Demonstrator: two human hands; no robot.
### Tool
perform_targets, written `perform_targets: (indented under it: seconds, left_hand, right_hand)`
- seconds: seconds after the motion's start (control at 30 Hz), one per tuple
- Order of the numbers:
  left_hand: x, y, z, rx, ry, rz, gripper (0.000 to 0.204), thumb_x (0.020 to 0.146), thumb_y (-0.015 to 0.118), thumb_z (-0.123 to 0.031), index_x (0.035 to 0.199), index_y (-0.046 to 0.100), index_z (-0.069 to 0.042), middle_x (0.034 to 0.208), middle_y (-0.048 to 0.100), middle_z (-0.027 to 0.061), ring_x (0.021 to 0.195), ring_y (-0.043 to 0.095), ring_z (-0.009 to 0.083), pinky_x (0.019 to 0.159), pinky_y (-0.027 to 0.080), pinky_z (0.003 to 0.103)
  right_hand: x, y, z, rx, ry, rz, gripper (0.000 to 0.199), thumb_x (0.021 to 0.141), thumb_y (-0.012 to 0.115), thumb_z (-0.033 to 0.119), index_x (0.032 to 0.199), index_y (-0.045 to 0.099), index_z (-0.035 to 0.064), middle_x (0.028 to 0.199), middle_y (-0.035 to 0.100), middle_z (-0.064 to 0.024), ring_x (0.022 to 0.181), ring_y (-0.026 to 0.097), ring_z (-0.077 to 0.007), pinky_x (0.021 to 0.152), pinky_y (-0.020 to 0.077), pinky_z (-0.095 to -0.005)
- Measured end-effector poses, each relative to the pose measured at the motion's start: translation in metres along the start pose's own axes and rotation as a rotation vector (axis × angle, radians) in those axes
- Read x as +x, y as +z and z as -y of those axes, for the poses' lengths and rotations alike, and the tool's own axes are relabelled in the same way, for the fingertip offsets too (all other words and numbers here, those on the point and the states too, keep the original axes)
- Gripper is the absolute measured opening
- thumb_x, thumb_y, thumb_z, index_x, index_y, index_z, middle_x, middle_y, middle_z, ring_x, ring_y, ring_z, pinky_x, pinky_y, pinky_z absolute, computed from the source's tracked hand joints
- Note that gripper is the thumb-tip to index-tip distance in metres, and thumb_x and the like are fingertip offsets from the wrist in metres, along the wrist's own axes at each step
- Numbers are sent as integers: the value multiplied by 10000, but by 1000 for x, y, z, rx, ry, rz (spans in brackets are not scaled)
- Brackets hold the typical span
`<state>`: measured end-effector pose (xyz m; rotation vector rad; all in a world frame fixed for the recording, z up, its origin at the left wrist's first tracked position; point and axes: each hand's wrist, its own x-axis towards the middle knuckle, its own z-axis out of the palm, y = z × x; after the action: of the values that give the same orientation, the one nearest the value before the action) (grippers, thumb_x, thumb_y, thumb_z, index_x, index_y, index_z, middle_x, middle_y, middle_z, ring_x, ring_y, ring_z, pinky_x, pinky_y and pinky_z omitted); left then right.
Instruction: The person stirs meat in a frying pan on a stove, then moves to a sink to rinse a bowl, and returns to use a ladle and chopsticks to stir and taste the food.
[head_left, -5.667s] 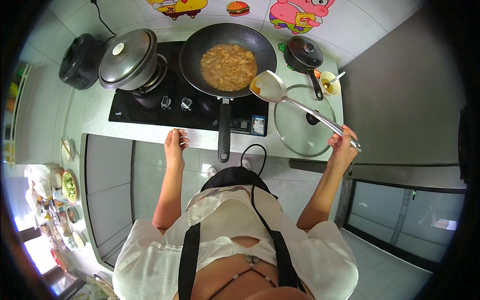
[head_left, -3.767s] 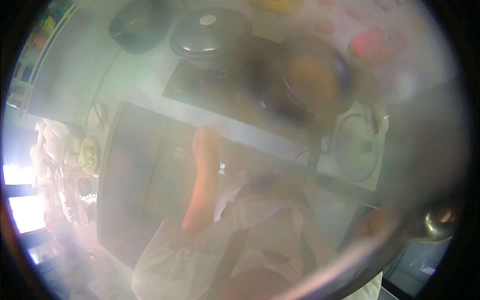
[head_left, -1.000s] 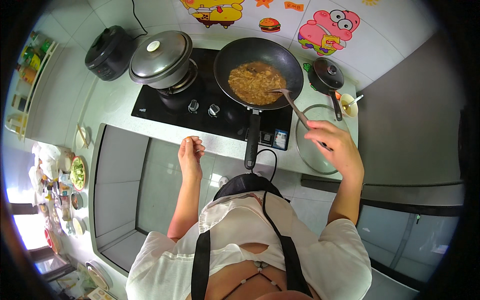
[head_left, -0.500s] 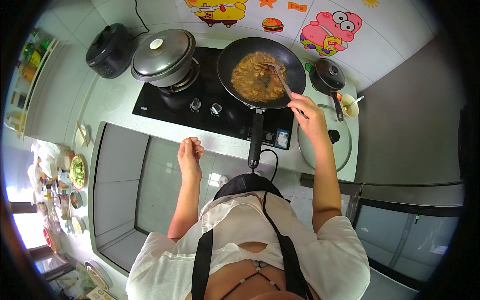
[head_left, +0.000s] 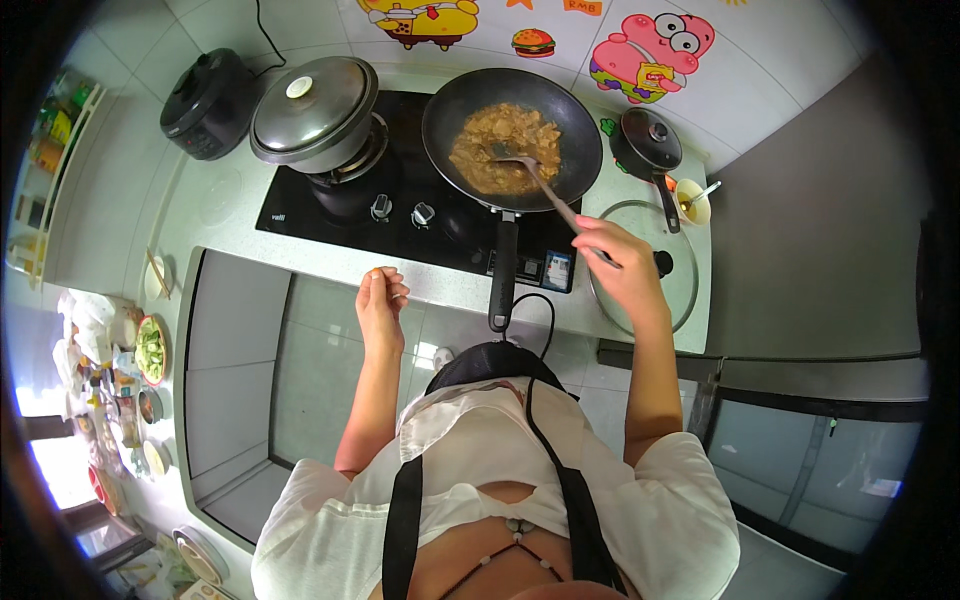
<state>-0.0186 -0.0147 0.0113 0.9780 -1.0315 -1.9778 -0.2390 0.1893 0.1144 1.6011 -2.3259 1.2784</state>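
A black wok (head_left: 582,165) with a long black handle (head_left: 505,265) sits on the right burner of the black glass stove (head_left: 340,215). In it lies a brown, saucy mix of small pieces (head_left: 498,128). My right hand (head_left: 622,262) is closed around the handle of a spatula (head_left: 552,192), whose blade dips into the food near the wok's middle. My left hand (head_left: 380,300) hovers in front of the counter's edge, left of the wok handle. Its fingers are curled in against the thumb, with nothing seen in them.
Left of the wok stands a lidded steel pot (head_left: 318,110), with a black rice cooker (head_left: 207,100) beyond. On the right are a small lidded pan (head_left: 648,145), a bowl with a spoon (head_left: 692,205) and a glass lid (head_left: 640,225). Vegetables fill a plate (head_left: 150,350) at left.
My right hand has drawn the spatula nearer to me, and its blade has shifted toward the near side of the food. My left hand has stayed nearly still. The view has shifted slightly.
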Motion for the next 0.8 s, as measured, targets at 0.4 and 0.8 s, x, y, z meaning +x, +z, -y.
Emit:
perform_targets:
  seconds: [0.4,0.8]
  left_hand:
    - [-7,-7,0,-4,23,-48,215,901,430,-250,854,545,-75,754,553,-2,608,502,64,544,387,196]
    - [-13,-13,0,-10,24,-80,217,902,426,-251,858,545,-75,754,553,-5,613,496,58,532,378,188]
  right_hand:
    - [12,18,-38,-54,-4,-188,147,695,614,-20,826,583,41,959,607,-144,833,606,-278,698,485,-301]
    - [33,35,-49,-109,-99,-117,151,705,610,-13,834,579,58,1010,597,-109,828,604,-269,648,507,-306]
